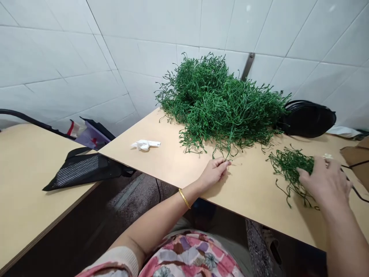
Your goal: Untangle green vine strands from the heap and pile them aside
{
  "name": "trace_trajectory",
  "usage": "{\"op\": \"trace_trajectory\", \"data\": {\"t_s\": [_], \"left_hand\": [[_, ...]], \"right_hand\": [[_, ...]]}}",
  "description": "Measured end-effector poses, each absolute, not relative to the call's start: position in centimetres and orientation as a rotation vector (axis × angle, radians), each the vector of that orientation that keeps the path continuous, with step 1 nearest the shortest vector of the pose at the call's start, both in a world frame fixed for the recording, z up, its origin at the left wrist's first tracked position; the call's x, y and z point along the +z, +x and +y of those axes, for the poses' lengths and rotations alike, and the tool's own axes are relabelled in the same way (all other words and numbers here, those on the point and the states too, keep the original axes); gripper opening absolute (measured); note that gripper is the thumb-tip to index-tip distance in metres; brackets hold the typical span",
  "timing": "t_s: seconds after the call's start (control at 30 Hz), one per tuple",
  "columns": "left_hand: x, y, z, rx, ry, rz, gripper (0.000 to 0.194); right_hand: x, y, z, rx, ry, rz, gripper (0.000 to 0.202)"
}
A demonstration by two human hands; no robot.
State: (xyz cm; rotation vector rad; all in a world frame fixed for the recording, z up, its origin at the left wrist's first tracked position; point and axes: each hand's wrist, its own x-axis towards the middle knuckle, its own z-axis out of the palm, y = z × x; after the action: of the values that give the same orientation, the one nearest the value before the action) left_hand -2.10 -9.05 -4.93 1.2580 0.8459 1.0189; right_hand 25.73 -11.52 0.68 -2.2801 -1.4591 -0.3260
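Observation:
A big heap of thin green artificial stems (221, 104) lies on the wooden table against the tiled wall. My left hand (215, 173), with a gold bangle at its wrist, is at the front edge of that heap, thumb and fingers pinched on a thin green stem. On the right, a smaller pile of green stems (291, 167) rests on the table. My right hand (325, 179) is over the right side of this pile, thumb and fingers apart; its palm side is hidden. A small pale piece (328, 156) shows by its fingers.
Crumpled white tissue (146, 145) lies left on the table (173, 169). A black round case (307, 118) stands at the back right, near a brown cardboard piece (357, 159) and a black cord. A black mesh bag (80, 169) spans the gap to a second table (29, 184).

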Motion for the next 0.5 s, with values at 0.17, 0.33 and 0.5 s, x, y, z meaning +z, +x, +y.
{"op": "trace_trajectory", "data": {"t_s": [0.17,0.33,0.5], "left_hand": [[-4.9,-1.1,-9.7,0.993,1.451,0.873,0.028],[-5.7,-0.4,-10.6,0.945,1.595,0.917,0.031],[-5.6,-1.2,-11.1,0.902,1.709,0.906,0.035]], "right_hand": [[0.0,21.5,-11.7,-0.083,-1.93,-1.595,0.029],[-0.8,15.6,-8.8,0.327,-1.423,-1.639,0.035],[-1.2,13.5,-6.1,0.66,-1.228,-1.579,0.027]]}}
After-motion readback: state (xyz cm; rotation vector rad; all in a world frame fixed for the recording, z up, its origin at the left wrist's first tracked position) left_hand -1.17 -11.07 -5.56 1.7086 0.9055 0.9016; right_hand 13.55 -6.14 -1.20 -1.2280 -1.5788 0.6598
